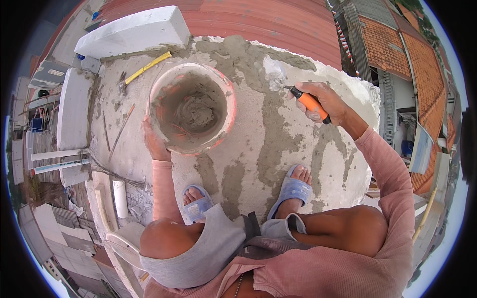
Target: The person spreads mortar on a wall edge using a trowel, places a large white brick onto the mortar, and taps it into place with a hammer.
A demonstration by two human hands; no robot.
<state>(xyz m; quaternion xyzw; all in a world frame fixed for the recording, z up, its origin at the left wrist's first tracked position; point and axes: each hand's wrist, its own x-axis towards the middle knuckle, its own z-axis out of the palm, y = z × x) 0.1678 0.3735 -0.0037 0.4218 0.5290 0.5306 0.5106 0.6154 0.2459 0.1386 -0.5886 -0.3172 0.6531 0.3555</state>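
Observation:
My left hand (155,139) grips the side of a pale orange bucket (226,111) with grey wet mortar (198,111) in its bottom. My right hand (323,102) is closed on the orange and black handle of a trowel (310,103); the blade, right of the bucket, is pale and hard to make out against the white patch beyond it. A hammer with a yellow handle (148,67) lies on the cement-streaked slab (243,149), just left of the bucket's top.
White blocks (74,109) line the left and far edges. Rods (121,129), pipes (119,198) and loose wire lie at the left. My sandalled feet stand below the bucket. Beyond the slab's edges are a red metal roof (268,22), tiled roofs (385,44) and lower structures.

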